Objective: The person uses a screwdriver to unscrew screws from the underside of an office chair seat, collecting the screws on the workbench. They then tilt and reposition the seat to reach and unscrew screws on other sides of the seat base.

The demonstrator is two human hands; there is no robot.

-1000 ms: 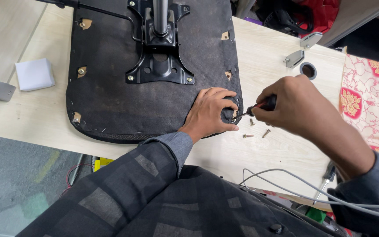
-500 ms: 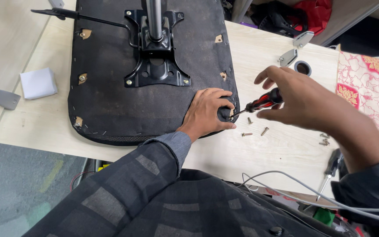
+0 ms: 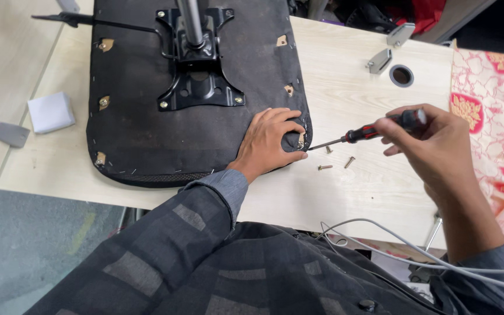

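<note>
An upturned black chair seat (image 3: 147,105) lies on a pale wooden table (image 3: 345,81), its black metal mount plate (image 3: 196,87) bolted on top. My left hand (image 3: 269,143) rests on the seat's near right corner, fingers pinching a small screw (image 3: 301,140) at the edge. My right hand (image 3: 433,143) grips a red-and-black screwdriver (image 3: 374,131); its tip points at that screw. Three loose screws (image 3: 333,160) lie on the table just right of the corner.
A white block (image 3: 51,112) and a grey metal piece (image 3: 10,133) sit at the left. Two grey brackets (image 3: 389,46) and a round cable hole (image 3: 402,75) are at the back right. A red floral cloth (image 3: 491,111) lies at the right. Grey cables (image 3: 380,245) run near my lap.
My right hand has drawn back to the right, with the screwdriver now stretched out towards the seat corner. My left hand stays on the corner.
</note>
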